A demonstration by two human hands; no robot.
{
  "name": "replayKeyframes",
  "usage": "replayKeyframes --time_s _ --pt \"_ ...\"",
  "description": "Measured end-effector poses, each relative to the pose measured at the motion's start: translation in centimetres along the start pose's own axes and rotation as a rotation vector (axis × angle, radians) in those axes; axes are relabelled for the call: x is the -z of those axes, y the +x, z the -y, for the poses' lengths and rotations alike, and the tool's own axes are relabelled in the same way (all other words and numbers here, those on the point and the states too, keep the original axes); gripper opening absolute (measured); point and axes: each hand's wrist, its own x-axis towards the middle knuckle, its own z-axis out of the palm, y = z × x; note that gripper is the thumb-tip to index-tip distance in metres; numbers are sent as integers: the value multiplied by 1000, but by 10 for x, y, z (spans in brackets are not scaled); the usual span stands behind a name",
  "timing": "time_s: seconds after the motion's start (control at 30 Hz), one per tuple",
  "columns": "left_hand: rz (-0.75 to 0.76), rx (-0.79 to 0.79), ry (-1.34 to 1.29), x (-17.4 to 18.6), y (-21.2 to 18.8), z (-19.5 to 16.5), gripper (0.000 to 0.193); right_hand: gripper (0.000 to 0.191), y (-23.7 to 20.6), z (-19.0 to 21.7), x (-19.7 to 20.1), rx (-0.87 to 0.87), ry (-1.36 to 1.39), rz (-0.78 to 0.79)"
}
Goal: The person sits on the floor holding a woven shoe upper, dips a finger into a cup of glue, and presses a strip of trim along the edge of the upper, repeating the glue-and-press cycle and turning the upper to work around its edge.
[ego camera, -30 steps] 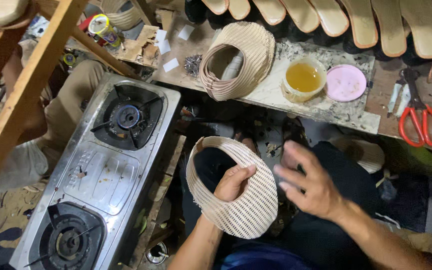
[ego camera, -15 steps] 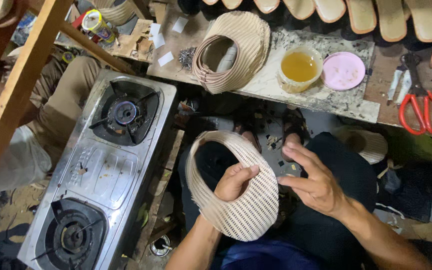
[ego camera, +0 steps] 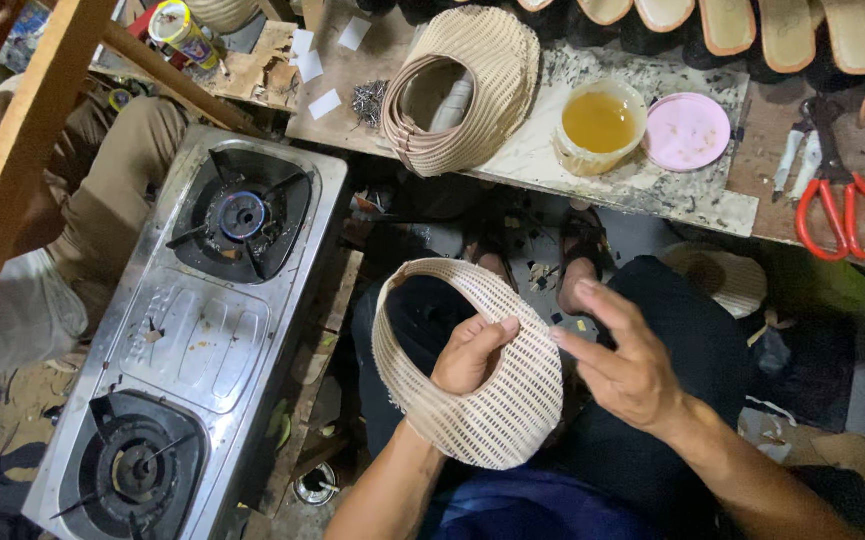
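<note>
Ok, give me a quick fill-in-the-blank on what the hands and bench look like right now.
1. The left hand is tucked inside a beige woven ____.
2. The right hand hovers open, holding ____.
3. On the bench, the tub of yellow liquid sits beside a ____ lid.
4. The scissors have ____ handles.

Missing words: band; nothing; pink; red
</note>
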Motion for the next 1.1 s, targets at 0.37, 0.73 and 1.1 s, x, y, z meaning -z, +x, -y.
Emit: replayKeyframes --time_s 0.37,0.73,1.1 --pt "-125 -252 181 3 3 3 23 73 -3 12 -22 -633 917 23" --pt "-110 -52 260 15 -15 -5 33 45 102 -73 23 -270 -180 43" --pt "-68 -62 180 10 -32 -12 28 49 128 -137 22 -132 -380 -10"
